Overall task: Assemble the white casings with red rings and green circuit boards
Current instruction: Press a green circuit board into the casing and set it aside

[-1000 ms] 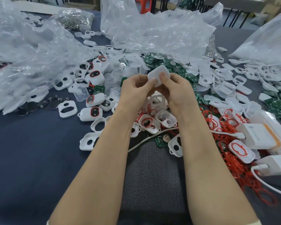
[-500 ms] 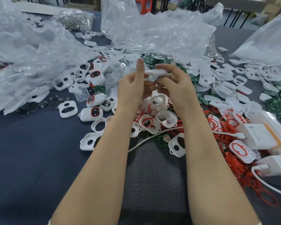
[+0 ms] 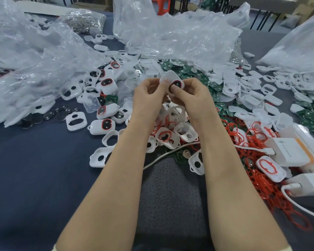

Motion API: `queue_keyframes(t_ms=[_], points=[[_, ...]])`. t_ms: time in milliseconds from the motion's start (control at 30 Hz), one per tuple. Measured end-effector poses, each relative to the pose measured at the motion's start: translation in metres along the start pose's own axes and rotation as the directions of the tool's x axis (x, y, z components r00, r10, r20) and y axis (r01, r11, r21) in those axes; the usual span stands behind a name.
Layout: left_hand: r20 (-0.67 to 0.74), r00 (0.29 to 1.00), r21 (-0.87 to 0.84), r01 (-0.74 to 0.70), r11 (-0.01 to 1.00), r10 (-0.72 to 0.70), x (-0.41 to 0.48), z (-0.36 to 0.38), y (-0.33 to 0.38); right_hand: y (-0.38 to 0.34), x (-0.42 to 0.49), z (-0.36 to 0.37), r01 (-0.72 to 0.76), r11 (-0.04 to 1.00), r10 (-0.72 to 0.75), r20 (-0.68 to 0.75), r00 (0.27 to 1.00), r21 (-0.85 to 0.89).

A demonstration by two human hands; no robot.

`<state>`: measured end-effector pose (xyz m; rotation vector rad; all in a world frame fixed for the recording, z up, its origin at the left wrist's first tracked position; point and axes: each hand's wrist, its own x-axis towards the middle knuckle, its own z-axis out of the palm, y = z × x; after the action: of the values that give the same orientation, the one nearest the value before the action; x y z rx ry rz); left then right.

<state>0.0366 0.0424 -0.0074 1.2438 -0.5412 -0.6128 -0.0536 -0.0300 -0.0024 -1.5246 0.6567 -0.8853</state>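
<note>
a dark blue table (image 3: 34,169) bears clear plastic bags (image 3: 170,38) and a heap of loose shells (image 3: 96,155), red loops (image 3: 259,180) and green boards (image 3: 214,86). above the heap, left hand (image 3: 149,96) and right hand (image 3: 193,98) both pinch one rounded white casing (image 3: 168,76), a red ring (image 3: 177,80) rimming its dark oval window.

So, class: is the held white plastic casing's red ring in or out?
In: the red ring circles the dark window of the white plastic casing.
</note>
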Motion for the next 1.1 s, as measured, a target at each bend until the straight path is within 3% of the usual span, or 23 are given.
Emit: queue_keyframes(t_ms=[367, 633, 800, 1100], points=[[-0.033, 0.998, -0.154, 0.054, 0.987, -0.060, 0.0027, -0.0012, 0.0005, -0.0055, -0.0048, 0.0056, 0.109, 0.984, -0.095, 0.100, 0.990, -0.143], [0.006, 0.999, -0.118, 0.052, 0.992, -0.052, -0.0002, 0.0005, 0.0021, -0.0052, -0.0048, 0.0066, 0.061, 0.997, -0.060, 0.018, 0.998, -0.056], [-0.002, 1.000, -0.023, -0.001, 1.000, 0.001, 0.0016, 0.0001, 0.0008, -0.0048, -0.0039, 0.0066, 0.076, 0.992, -0.076, 0.001, 0.997, -0.098], [0.004, 0.997, -0.168, 0.081, 0.982, -0.082, -0.0010, 0.0035, 0.0014, -0.0049, -0.0047, 0.0083, 0.101, 0.984, -0.100, 0.015, 0.995, -0.144]])
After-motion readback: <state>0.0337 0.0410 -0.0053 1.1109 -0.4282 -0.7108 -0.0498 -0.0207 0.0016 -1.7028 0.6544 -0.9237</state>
